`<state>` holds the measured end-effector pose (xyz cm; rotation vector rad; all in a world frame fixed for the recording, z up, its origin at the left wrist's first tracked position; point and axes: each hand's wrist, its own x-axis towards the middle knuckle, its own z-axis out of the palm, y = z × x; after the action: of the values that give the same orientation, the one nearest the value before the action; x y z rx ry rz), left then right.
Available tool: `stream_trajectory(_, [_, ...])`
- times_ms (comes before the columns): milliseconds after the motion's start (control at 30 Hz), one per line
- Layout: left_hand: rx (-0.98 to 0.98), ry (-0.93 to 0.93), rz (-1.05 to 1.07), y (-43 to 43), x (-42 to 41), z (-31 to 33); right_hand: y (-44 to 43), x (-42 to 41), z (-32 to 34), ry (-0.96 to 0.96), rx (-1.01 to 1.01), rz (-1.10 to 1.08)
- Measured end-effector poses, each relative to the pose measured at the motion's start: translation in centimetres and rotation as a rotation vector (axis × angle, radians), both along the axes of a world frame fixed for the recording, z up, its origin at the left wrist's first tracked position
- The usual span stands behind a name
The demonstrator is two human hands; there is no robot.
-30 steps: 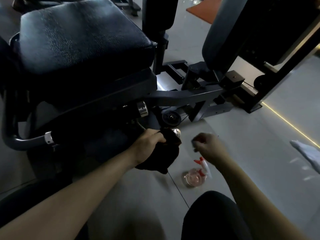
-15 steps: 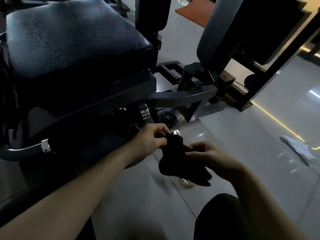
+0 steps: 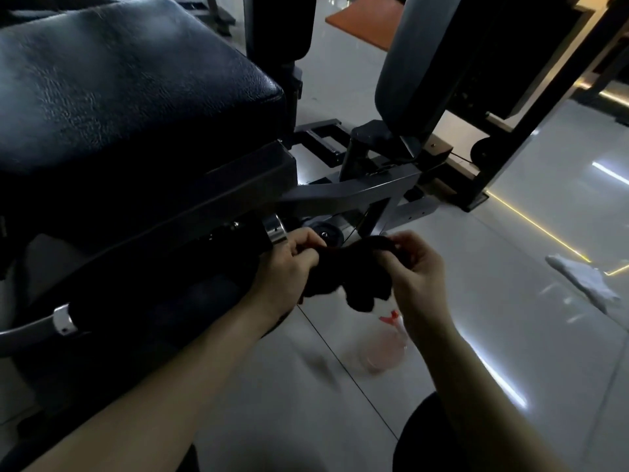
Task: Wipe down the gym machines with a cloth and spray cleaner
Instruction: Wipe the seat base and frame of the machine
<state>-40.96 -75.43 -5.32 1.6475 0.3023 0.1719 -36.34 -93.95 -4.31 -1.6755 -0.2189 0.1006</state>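
Two grips pinch the dark cloth at mid-frame: left hand and right hand; best refolded flat, clean face outward.

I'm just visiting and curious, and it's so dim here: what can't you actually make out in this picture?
- Spray bottle: head view, blurred, its top partly behind the dark cloth and the right forearm; how full, unclear.
- White thing on the floor: head view, blurred; rag or paper, cannot tell.
- Parts under the seat pad: head view, lost in shadow.
- Upright pad: head view, cut off by the top edge.
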Motion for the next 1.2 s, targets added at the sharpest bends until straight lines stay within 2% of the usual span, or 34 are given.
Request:
stream_trajectory(100, [0.026, 0.073, 0.112, -0.1, 0.4, -0.6, 3.1, 1.1, -2.6, -0.136, -0.216, -0.166])
stream_trajectory(167, [0.038, 0.148, 0.175, 0.2, 0.5, -1.1, 5.1, 0.8, -4.2, -0.089, -0.307, -0.088])
stream_trajectory(200, [0.023, 0.186, 0.188, 0.4, 0.6, -1.4, 5.7, 0.5, -5.1, -0.129, -0.426, -0.027])
stream_trajectory(267, [0.014, 0.246, 0.171, 0.9, 0.8, -1.8, 5.7, 0.1, -6.4, -0.362, -0.743, 0.072])
stream_trajectory(333, [0.04, 0.283, 0.12, 1.2, 0.8, -2.1, 4.6, 1.0, -7.4, -0.633, -0.963, 0.174])
stream_trajectory(400, [0.079, 0.304, 0.061, 1.3, 0.7, -2.4, 3.7, 2.9, -7.5, -0.805, -1.065, 0.257])
stream_trajectory(500, [0.136, 0.311, 0.03, 1.7, 0.9, -2.8, 3.8, 4.6, -6.9, -0.885, -1.167, 0.309])
stream_trajectory(567, [0.141, 0.316, 0.04, 2.0, 1.0, -3.0, 4.4, 4.2, -7.0, -0.791, -1.129, 0.22])
stream_trajectory(600, [0.143, 0.32, 0.05, 2.2, 1.0, -3.1, 5.1, 3.5, -6.9, -0.675, -1.055, 0.119])
stream_trajectory(667, [0.144, 0.332, 0.062, 2.4, 1.2, -3.5, 6.7, 2.2, -7.5, -0.293, -0.851, -0.123])
stream_trajectory(733, [0.133, 0.345, 0.083, 2.4, 1.4, -3.8, 8.5, 1.3, -8.1, 0.078, -0.546, -0.28])
stream_trajectory(800, [0.121, 0.344, 0.081, 2.2, 1.6, -3.8, 9.2, 0.9, -8.4, 0.119, -0.398, -0.325])
stream_trajectory(833, [0.117, 0.342, 0.068, 2.1, 1.6, -3.7, 8.8, 0.7, -8.5, 0.077, -0.414, -0.289])
stream_trajectory(900, [0.121, 0.338, 0.032, 1.9, 1.9, -3.8, 7.3, 0.8, -8.0, -0.09, -0.591, -0.125])
stream_trajectory(1000, [0.155, 0.319, -0.05, 1.8, 2.2, -4.0, 4.4, 3.0, -6.7, -0.607, -0.966, 0.288])
stream_trajectory(1100, [0.222, 0.306, -0.108, 1.7, 2.2, -4.3, 3.6, 6.6, -4.9, -1.102, -1.237, 0.682])
stream_trajectory(1167, [0.269, 0.287, -0.122, 1.8, 2.2, -4.5, 3.9, 7.5, -4.3, -1.212, -1.301, 0.779])
stream_trajectory(1200, [0.3, 0.271, -0.128, 1.8, 2.3, -4.6, 4.1, 7.2, -4.5, -1.158, -1.287, 0.732])
